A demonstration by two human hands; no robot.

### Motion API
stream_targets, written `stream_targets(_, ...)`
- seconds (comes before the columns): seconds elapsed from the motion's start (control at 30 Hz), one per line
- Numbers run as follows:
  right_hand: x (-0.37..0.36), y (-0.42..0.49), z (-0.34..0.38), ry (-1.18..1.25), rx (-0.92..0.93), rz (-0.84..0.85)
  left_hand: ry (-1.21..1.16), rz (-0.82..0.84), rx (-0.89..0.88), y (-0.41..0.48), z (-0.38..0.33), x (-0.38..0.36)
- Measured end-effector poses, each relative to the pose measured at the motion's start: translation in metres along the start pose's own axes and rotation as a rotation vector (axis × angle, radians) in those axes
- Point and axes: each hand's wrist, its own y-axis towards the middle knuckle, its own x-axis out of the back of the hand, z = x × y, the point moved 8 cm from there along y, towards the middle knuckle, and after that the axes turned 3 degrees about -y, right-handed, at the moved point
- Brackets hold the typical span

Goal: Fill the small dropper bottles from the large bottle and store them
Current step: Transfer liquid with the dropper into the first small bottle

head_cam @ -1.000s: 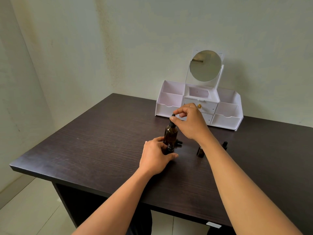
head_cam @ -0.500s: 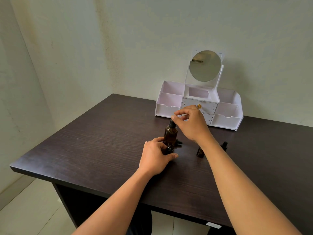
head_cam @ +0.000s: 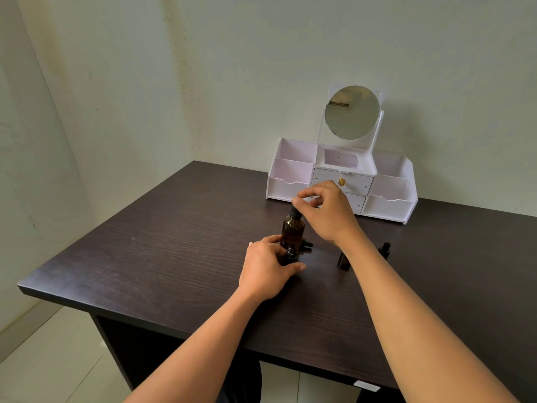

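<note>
The large amber bottle (head_cam: 293, 230) stands mid-table with a black dropper (head_cam: 293, 212) in its neck. My right hand (head_cam: 327, 214) is over it, with thumb and fingers pinching the top of the dropper bulb. Just in front, my left hand (head_cam: 267, 269) grips a small dark bottle (head_cam: 291, 253) whose neck is uncapped. A loose black cap (head_cam: 306, 245) lies beside the large bottle. Two more small bottles stand to the right, one (head_cam: 344, 261) partly hidden behind my right forearm and one capped (head_cam: 385, 249).
A white organiser (head_cam: 389, 206) with open compartments, two small drawers and a round mirror (head_cam: 352, 112) stands at the back of the dark wooden table (head_cam: 174, 257), against the wall. The table's left and front edges drop to a tiled floor.
My right hand has brought the dropper down a little, so it now sits lower in the large bottle's neck. My left hand and the small bottle have stayed put.
</note>
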Motion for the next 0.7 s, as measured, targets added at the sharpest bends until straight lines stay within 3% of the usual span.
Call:
stream_targets(0.23, -0.004, 0.002, 0.002, -0.020, 0.011, 0.009, 0.010, 0.000, -0.004, 0.000, 0.000, -0.001)
stream_targets(0.7, 0.061, 0.006, 0.048, 0.193, 0.103, -0.210, -0.006, -0.004, 0.004, 0.000, 0.001, 0.001)
